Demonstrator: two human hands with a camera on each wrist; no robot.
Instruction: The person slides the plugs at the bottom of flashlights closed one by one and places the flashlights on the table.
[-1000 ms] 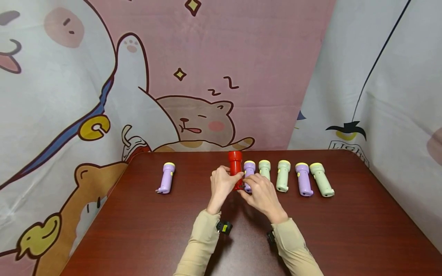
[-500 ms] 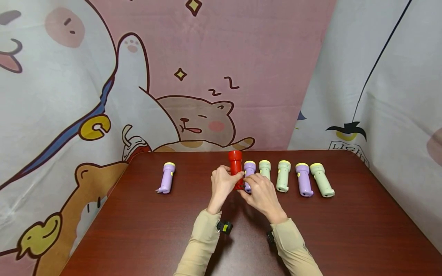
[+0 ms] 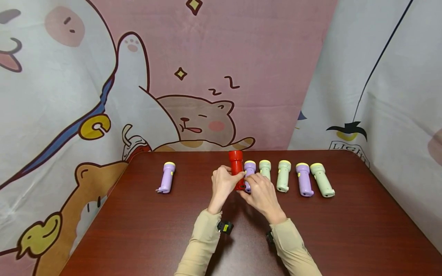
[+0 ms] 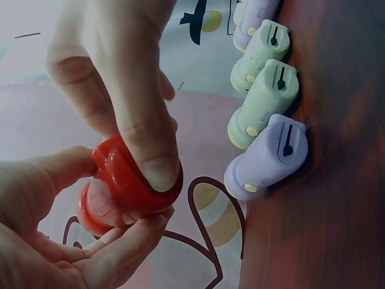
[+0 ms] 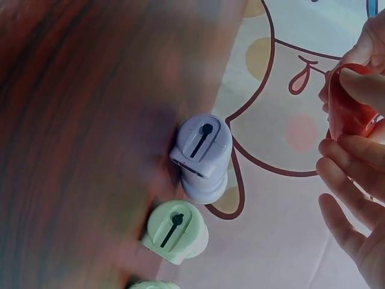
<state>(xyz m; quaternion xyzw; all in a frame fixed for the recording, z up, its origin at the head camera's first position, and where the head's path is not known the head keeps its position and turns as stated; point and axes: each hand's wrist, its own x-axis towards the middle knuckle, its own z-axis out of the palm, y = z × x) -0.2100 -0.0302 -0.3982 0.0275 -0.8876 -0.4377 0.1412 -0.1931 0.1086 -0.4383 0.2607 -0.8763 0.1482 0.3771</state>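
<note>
A red flashlight [image 3: 236, 161] is held above the table, its wide head pointing away from me. My left hand [image 3: 222, 184] grips its body, thumb on the near side and fingers around the other. At the tail end is my right hand [image 3: 264, 195]. In the left wrist view, the right thumb [image 4: 159, 171] presses on the flashlight's end face. The right wrist view shows right fingertips against the side of the red flashlight [image 5: 349, 114], opposite that thumb. Just right of it lies a purple flashlight [image 3: 249, 167], partly hidden by the right hand.
On the brown table [image 3: 145, 230], more flashlights lie to the right: a green one [image 3: 264, 168], another green one [image 3: 283, 176], a purple one [image 3: 304, 180] and a green one [image 3: 322, 180]. A lone purple flashlight [image 3: 167, 178] lies left. A cartoon cloth [image 3: 269, 76] hangs behind.
</note>
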